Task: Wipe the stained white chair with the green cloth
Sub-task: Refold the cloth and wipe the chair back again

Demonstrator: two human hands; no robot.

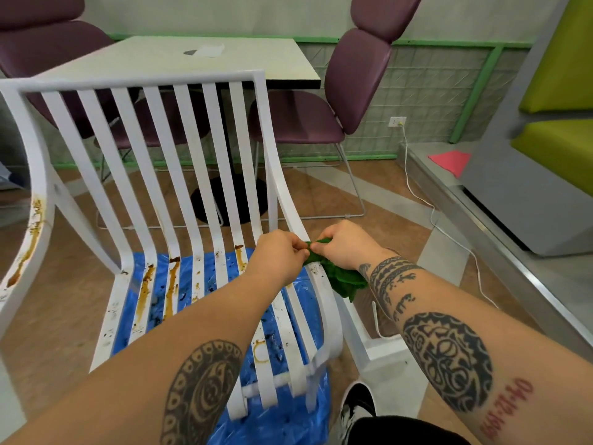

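Note:
A white slatted chair (138, 162) fills the middle of the view, with brown stains running down its seat slats and its left armrest. The green cloth (343, 281) hangs over the chair's right armrest. My left hand (277, 255) pinches the cloth's top edge from the left. My right hand (345, 244) grips the same bunched edge from the right, and the rest of the cloth dangles below my right wrist. Both hands meet just above the right armrest.
A blue plastic sheet (282, 422) lies on the floor under the chair. Behind stand a white table (272, 64) and purple chairs (356, 81). A white cable (417, 194) trails across the floor on the right beside a grey step (500, 239). My shoe (357, 403) is near the chair's front right leg.

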